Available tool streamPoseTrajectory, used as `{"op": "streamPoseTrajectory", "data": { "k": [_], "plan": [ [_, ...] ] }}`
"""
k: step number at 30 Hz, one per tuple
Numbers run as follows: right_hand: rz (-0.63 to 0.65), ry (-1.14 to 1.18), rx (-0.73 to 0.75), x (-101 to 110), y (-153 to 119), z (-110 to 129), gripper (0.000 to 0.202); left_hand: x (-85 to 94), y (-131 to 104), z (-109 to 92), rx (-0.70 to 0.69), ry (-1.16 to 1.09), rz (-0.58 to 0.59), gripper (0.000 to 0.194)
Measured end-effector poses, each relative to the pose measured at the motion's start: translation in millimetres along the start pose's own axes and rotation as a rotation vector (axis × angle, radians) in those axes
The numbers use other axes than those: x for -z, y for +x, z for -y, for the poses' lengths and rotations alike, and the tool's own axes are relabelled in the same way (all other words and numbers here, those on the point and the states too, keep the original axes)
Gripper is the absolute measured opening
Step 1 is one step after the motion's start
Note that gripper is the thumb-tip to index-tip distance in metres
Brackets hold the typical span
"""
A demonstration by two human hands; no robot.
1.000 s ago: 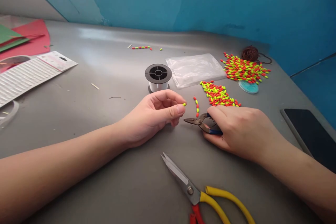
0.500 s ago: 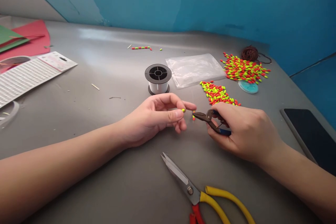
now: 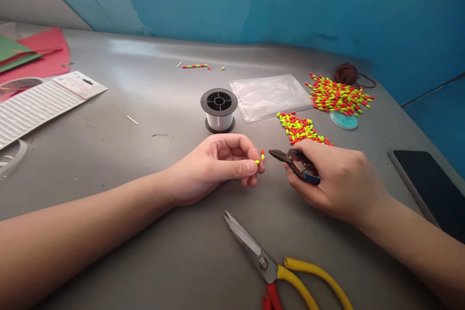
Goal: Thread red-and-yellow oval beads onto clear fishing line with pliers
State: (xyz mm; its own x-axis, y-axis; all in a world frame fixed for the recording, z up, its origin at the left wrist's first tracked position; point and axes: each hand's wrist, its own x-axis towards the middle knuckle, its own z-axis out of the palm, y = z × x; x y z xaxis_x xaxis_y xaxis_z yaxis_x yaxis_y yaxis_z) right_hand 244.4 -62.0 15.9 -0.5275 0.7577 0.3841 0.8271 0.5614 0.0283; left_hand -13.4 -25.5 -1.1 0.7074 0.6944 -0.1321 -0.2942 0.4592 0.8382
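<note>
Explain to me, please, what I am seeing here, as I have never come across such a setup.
Gladly. There is no machine: these are a person's own bare hands, seen by a camera worn on the head, looking forward and down. The left hand pinches a yellow-green bead between thumb and finger. The right hand holds pliers, their tip pointing toward the bead. On the grey table lie scissors nearest the camera, a phone at the right, and, farther back, a spool, a clear bag and two heaps of red and yellow-green beads.
</note>
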Motion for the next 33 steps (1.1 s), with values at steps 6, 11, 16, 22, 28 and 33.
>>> {"op": "streamPoseTrajectory", "data": {
  "k": [6,11,16,22,28,33],
  "plan": [
    [0.006,0.009,0.004,-1.8,-1.0,-0.8,0.024,-1.3,0.0,-0.9,-0.009,0.022,-0.011,0.010],
    [0.020,0.032,0.001,-2.6,-0.9,0.4,0.026,-2.1,-0.2,-1.2,-0.010,0.031,-0.015,0.010],
    [0.054,0.046,-0.019,-5.5,-3.7,0.2,0.026,-1.2,0.4,0.6,0.008,0.017,-0.026,0.013],
    [0.057,0.060,-0.009,-6.9,-5.5,0.6,0.025,-1.6,0.0,1.4,0.007,0.010,-0.022,0.014],
    [0.053,0.067,0.001,-6.9,-5.5,1.0,0.024,-3.3,0.2,0.0,0.013,-0.007,-0.006,0.010],
    [0.062,0.094,-0.007,-6.2,-5.1,1.7,0.023,-4.6,0.6,0.0,0.014,-0.030,0.005,0.007]
  ]
}}
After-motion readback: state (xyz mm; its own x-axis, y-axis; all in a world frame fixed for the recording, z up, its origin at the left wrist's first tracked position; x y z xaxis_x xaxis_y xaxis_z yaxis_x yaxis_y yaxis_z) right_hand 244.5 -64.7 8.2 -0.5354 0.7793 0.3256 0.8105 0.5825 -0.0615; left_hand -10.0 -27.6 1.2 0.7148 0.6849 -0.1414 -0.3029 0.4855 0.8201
